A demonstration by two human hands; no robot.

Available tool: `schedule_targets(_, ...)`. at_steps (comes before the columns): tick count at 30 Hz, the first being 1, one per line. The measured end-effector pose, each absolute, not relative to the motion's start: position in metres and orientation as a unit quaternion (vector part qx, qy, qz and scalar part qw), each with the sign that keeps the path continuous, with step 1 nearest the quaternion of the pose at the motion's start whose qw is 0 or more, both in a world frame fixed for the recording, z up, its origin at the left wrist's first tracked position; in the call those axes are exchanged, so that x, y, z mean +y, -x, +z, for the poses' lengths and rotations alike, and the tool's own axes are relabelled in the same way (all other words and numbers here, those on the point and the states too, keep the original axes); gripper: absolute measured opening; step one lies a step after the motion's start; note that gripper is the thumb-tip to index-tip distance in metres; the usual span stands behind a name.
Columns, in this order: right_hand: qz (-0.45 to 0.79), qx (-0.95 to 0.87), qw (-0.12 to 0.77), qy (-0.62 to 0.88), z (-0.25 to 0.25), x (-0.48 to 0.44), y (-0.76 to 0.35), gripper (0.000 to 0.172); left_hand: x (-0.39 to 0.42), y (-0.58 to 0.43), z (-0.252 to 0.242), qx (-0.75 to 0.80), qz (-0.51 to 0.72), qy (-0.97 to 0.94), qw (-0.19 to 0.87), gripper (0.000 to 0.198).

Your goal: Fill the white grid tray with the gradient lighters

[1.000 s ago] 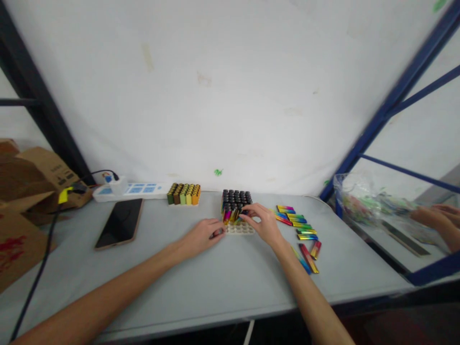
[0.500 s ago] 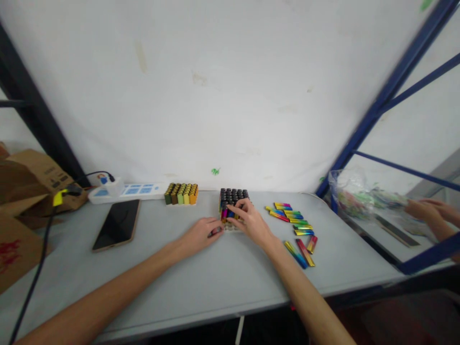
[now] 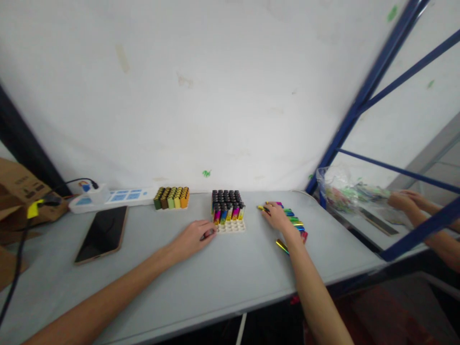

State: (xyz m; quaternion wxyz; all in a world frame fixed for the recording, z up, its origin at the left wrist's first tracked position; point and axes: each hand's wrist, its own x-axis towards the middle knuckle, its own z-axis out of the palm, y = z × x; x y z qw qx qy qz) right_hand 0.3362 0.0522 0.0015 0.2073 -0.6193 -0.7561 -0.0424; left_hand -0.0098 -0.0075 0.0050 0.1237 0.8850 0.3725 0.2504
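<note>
Print on the cardboard box (image 3: 17, 189) and power strip (image 3: 108, 197) is too blurred to read.

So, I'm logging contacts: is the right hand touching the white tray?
Apart. The head view shows bare table between the right hand and the white tray.

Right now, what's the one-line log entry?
left hand: by tray front-left corner, small dark item at fingertips | right hand: on loose lighters right of tray | tray: front holes empty

right hand (image 3: 276, 216) off tray (image 3: 232, 227), onto loose lighters (image 3: 294, 223)
</note>
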Motion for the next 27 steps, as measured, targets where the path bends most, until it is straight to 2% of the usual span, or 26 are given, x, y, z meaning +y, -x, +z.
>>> schedule_targets(3, -0.019, -0.771, 0.174, 0.613, -0.001, 0.053, -0.335, 0.017, -0.006, 0.011, 0.002, 0.372, 0.252, -0.885, 0.122, 0.019)
schedule_targets(10, 0.007, -0.771, 0.216, 0.600, 0.006, 0.053, -0.320, 0.016, -0.002, 0.012, -0.004, 0.369, 0.253, -0.887, 0.114, 0.020)
schedule_targets(15, 0.025, -0.784, 0.257, 0.564, 0.001, 0.055, -0.320, 0.034, -0.005, 0.011, -0.001, 0.368, 0.258, -0.886, 0.116, 0.020)
schedule_targets(21, 0.045, -0.766, 0.273, 0.580, 0.003, 0.060, -0.323, 0.015, -0.005, 0.011, 0.000, 0.370, 0.260, -0.884, 0.117, 0.019)
schedule_targets(27, 0.038, -0.778, 0.242, 0.579, 0.006, 0.059, -0.324, 0.015, -0.005, 0.011, 0.000, 0.374, 0.250, -0.886, 0.112, 0.020)
